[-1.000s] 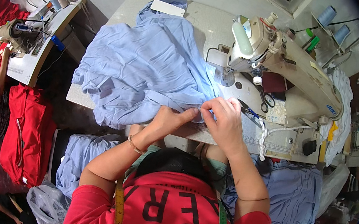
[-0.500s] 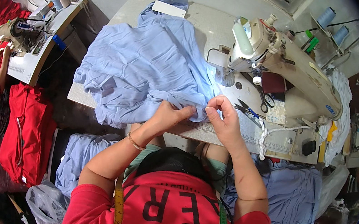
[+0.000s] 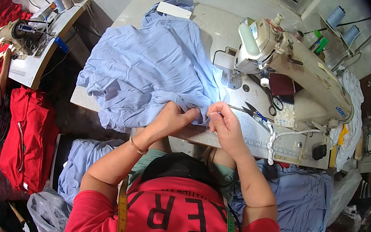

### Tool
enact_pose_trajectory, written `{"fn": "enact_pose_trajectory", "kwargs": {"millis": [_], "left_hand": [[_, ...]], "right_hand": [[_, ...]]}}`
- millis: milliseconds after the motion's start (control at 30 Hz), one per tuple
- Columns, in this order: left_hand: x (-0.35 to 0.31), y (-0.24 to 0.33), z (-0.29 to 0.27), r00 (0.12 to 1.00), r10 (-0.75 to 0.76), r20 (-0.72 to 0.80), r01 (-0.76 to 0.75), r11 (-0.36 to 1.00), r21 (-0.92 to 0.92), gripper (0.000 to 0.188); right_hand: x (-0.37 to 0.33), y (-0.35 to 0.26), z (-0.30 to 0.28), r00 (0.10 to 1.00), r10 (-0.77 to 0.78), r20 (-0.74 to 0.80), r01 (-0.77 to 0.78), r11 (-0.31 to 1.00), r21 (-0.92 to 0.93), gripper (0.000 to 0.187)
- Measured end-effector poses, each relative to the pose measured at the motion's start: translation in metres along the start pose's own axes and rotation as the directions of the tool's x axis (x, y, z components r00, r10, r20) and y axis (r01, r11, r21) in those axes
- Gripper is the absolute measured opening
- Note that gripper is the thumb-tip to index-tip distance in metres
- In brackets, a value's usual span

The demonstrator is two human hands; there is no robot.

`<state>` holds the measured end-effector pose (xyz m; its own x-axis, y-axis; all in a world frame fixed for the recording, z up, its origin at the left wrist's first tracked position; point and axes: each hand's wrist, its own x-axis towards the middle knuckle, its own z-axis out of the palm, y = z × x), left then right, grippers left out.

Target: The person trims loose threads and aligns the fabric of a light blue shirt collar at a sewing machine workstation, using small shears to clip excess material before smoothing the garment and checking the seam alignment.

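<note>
A light-blue shirt [image 3: 151, 59] lies rumpled over the sewing table, its collar at the far end beneath a blank-looking white tag [image 3: 174, 10]. My left hand [image 3: 173, 120] grips the shirt's near edge, with gathered cloth under the thumb. Close to its right, my right hand [image 3: 224, 124] is closed in a pinch at the same edge; the fingertips partly hide the cloth there. Beyond my right hand stands a cream sewing machine [image 3: 305, 76], its lit needle plate [image 3: 232, 80] beside the shirt. Blue-handled snips [image 3: 256, 111] lie just right of that hand.
Black scissors [image 3: 274, 102] and a dark red pouch [image 3: 284, 86] rest by the machine. A braided white cord [image 3: 272, 142] hangs over the table's front edge. Blue garments [image 3: 287, 201] are heaped at my right, red cloth [image 3: 28, 141] at my left. A co-worker's hands [image 3: 4, 57] work at another machine.
My right hand has shifted slightly left and down, its fingers curling in closer to the left hand. More of the snips' tips now shows. My left hand and the shirt have barely moved.
</note>
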<state>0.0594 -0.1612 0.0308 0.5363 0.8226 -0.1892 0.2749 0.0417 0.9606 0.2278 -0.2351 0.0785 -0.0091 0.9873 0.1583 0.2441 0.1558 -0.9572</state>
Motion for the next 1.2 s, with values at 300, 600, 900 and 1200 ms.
{"fn": "enact_pose_trajectory", "kwargs": {"millis": [300,600,900,1200], "left_hand": [[-0.009,0.018,-0.004,0.993,-0.109,0.041,0.102,0.984,0.146,0.028],[-0.007,0.011,-0.004,0.998,0.056,0.017,-0.058,0.985,0.160,0.040],[-0.016,0.035,-0.001,0.993,0.114,-0.029,-0.111,0.989,0.102,0.029],[0.006,-0.004,0.007,0.972,-0.021,-0.235,0.058,0.987,0.153,0.039]], "right_hand": [[0.003,0.004,0.006,0.931,-0.366,0.017,0.318,0.785,-0.531,0.010],[0.004,0.016,0.001,0.989,0.124,0.076,-0.141,0.949,0.280,0.012],[0.004,0.005,0.001,0.995,-0.104,0.000,0.089,0.851,-0.517,0.010],[-0.002,0.017,0.003,0.979,-0.148,0.139,0.164,0.979,-0.117,0.008]]}}
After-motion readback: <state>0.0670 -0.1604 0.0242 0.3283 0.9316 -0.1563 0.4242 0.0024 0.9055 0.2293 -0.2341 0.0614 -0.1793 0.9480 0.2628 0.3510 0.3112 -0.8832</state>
